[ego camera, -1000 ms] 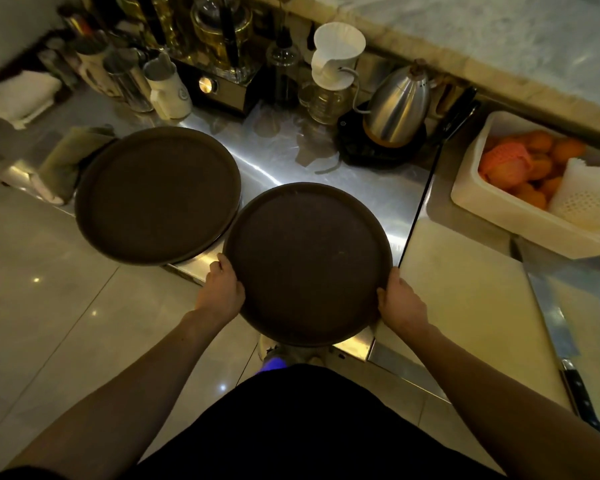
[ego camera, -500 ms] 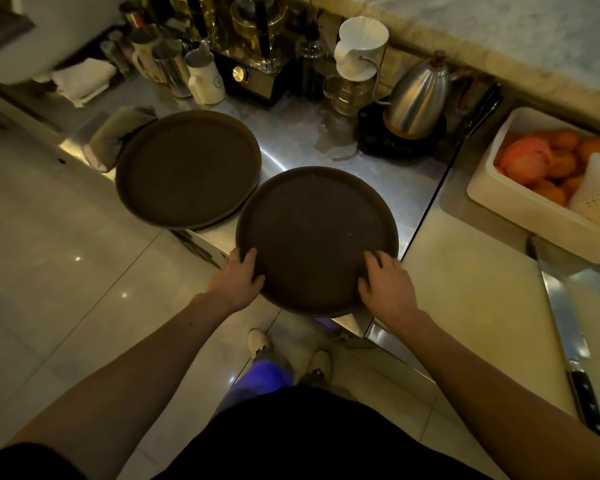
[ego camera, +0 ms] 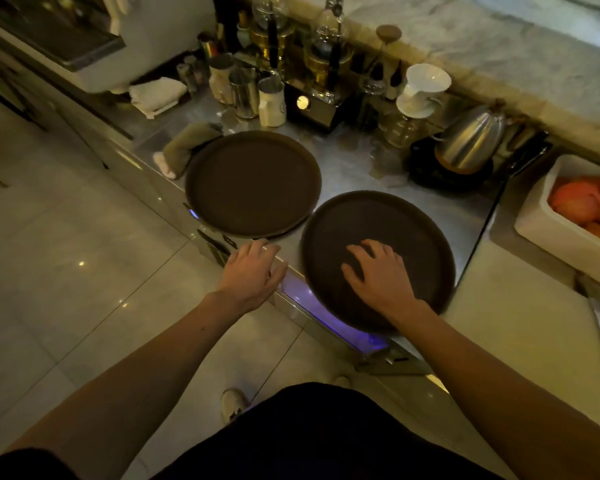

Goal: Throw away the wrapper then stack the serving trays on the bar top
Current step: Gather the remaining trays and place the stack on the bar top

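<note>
- Two round dark-brown serving trays lie side by side on the brushed steel counter (ego camera: 354, 168), not yet stacked: the far tray (ego camera: 253, 183) sits left and further back, the near tray (ego camera: 402, 230) sits right and hangs a little over the counter's front edge.
- Their rims are close together; whether they touch is hard to tell in the dim light.
- The right hand (ego camera: 378, 271) rests palm down on the near tray's inner surface, fingers spread and gripping nothing.
- The left hand (ego camera: 252, 271) hovers at the counter's front edge just below the far tray, fingers loosely spread and empty; it does not appear to touch either tray.
- No wrapper shows anywhere in view, and neither hand holds one, so that part seems to be done, though this is a judgement.
- What is left: one tray has to go onto the other.
- A folded olive cloth (ego camera: 184, 148) touches the far tray's left rim.
</note>
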### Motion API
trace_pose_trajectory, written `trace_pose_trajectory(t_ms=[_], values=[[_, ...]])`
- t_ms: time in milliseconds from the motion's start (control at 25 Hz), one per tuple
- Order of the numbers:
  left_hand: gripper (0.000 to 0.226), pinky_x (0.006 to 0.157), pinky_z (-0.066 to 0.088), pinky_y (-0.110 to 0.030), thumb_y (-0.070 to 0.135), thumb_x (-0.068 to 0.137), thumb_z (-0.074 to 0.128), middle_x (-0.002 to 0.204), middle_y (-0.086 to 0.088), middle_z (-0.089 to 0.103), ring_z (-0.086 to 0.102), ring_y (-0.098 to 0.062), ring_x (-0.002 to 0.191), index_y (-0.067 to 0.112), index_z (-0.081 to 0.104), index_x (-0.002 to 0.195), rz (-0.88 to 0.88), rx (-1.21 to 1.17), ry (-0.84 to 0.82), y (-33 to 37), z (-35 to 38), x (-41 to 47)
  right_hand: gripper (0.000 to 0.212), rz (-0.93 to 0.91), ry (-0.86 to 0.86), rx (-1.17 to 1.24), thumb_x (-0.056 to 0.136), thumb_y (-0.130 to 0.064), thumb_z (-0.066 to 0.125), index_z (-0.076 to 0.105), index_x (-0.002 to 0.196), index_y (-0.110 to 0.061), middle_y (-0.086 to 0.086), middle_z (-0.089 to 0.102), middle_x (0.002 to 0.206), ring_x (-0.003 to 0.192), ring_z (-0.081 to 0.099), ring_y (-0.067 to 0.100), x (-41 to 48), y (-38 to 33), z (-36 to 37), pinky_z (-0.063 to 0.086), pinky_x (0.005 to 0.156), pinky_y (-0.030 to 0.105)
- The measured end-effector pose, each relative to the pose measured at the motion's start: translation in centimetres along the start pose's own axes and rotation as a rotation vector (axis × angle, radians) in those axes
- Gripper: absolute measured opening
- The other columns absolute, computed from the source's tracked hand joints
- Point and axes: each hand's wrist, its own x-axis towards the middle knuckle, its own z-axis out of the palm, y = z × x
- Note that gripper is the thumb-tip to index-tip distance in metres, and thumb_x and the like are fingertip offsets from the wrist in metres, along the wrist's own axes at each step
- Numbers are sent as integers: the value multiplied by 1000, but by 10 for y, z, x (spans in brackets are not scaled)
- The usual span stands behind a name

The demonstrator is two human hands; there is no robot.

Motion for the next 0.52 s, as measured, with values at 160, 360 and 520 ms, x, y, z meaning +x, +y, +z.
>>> trace_pose_trajectory(t_ms=[160,360,520], values=[[52,105,38,-42,51,95,32,135,-8,52,49,-31,124,22,51,133,2,42,58,-76,-28,-21,48,-84,26,-4,93,-48,44,49,135,-25,11,46,141,130,42,31,30,-86,10,35,106,47],[51,109,34,-41,51,97,31,139,-5,51,46,-26,129,23,49,136,-6,28,69,-153,-48,-42,47,-156,48,6,93,-46,47,51,135,-23,11,49,138,127,47,30,53,-180,25,38,105,47],[51,109,35,-41,50,98,30,139,-5,50,46,-26,130,22,47,137,11,8,58,-186,-51,-38,49,-155,31,-36,93,-46,44,49,136,-23,11,49,138,126,47,31,68,-218,30,40,104,48]])
